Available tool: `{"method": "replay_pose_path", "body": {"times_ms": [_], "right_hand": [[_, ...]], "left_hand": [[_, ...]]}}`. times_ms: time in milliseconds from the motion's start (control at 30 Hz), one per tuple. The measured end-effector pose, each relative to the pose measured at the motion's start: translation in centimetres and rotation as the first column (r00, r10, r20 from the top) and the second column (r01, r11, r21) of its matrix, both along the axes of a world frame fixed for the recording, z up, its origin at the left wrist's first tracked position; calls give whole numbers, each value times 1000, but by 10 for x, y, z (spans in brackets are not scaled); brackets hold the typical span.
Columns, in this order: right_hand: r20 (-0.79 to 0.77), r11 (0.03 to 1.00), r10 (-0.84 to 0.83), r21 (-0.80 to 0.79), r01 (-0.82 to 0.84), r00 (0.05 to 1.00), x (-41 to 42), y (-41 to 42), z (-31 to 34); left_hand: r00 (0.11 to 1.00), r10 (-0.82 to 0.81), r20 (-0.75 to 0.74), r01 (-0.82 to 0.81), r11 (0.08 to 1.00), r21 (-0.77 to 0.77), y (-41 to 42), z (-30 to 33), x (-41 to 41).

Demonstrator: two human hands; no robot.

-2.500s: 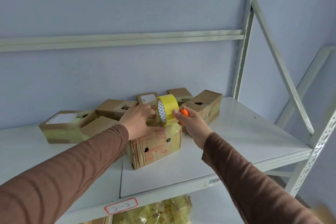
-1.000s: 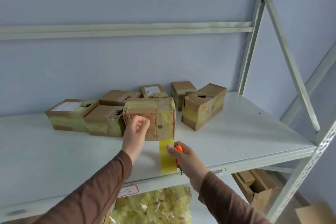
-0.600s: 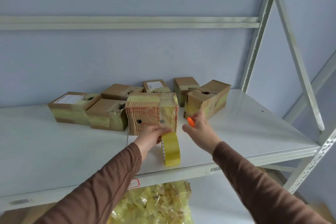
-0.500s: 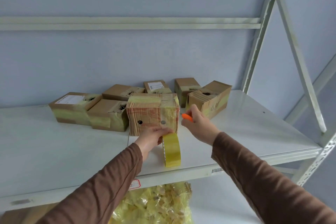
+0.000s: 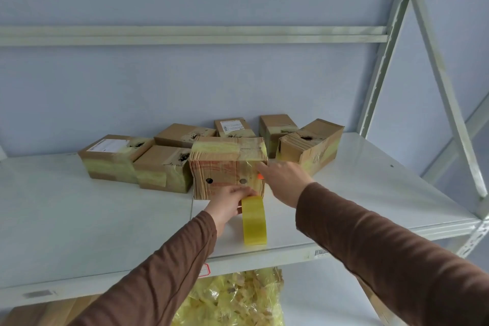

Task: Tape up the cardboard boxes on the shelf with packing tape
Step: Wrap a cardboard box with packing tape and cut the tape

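Note:
A cardboard box (image 5: 219, 167) with yellow tape over its top and right side stands at the middle of the white shelf (image 5: 79, 219). My left hand (image 5: 229, 201) grips the yellow packing tape roll (image 5: 254, 222), which stands on edge on the shelf against the foot of the box's front face. A strip of tape runs from the roll up that face. My right hand (image 5: 284, 180) holds a small orange cutter (image 5: 259, 176), mostly hidden in the hand, and its forefinger touches the taped front face near the right edge.
Several other taped cardboard boxes (image 5: 164, 167) sit behind and to both sides, one tilted at the right (image 5: 312, 145). Shelf uprights and a diagonal brace (image 5: 447, 87) stand at the right. A bag of yellow scraps (image 5: 238, 299) lies on the level below.
My right hand moved left with the orange cutter, from beside the box's right side onto its front face. My left hand stayed on the tape roll at the box's foot.

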State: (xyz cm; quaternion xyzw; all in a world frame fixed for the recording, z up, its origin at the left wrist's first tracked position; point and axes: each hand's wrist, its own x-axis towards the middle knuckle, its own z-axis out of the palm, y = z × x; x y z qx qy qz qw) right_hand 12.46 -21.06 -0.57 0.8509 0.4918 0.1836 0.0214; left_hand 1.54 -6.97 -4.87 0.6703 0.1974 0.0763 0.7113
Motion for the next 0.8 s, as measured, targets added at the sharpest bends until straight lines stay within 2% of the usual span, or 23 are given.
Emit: {"method": "replay_pose_path", "body": {"times_ms": [100, 167, 233, 300, 333, 400, 500, 567, 700, 800], "right_hand": [[-67, 995, -90, -48, 87, 994, 12, -14, -2], [-143, 998, -57, 31, 62, 988, 17, -20, 1], [-287, 962, 37, 268, 43, 957, 18, -20, 8], [-371, 848, 136, 524, 87, 919, 20, -12, 11], [-401, 809, 140, 574, 129, 905, 19, -6, 12], [-441, 798, 99, 571, 194, 892, 16, 8, 6], [-413, 785, 41, 577, 227, 910, 11, 21, -9], [-372, 778, 21, 589, 218, 928, 13, 23, -15], [-263, 806, 6, 572, 151, 965, 13, 23, -23], [-201, 845, -16, 520, 121, 980, 14, 21, -31]], "left_hand": [[1000, 12, -4, -12, 1000, 26, 2, -1, -1], [1000, 10, -1, -10, 1000, 29, 4, -1, -1], [1000, 4, -10, -4, 1000, 25, 6, 0, 0], [1000, -16, -20, 17, 999, 28, 5, 2, 1], [999, -28, -30, 29, 999, 32, 5, 4, 2], [996, -55, -65, 60, 995, 74, 4, 8, 2], [976, -93, -197, 128, 976, 174, 9, 13, -1], [963, -95, -252, 136, 980, 148, 16, 13, -5], [979, -53, -197, 60, 998, 29, 25, 5, -16], [987, -50, -151, 52, 999, 10, 25, 3, -21]]}}
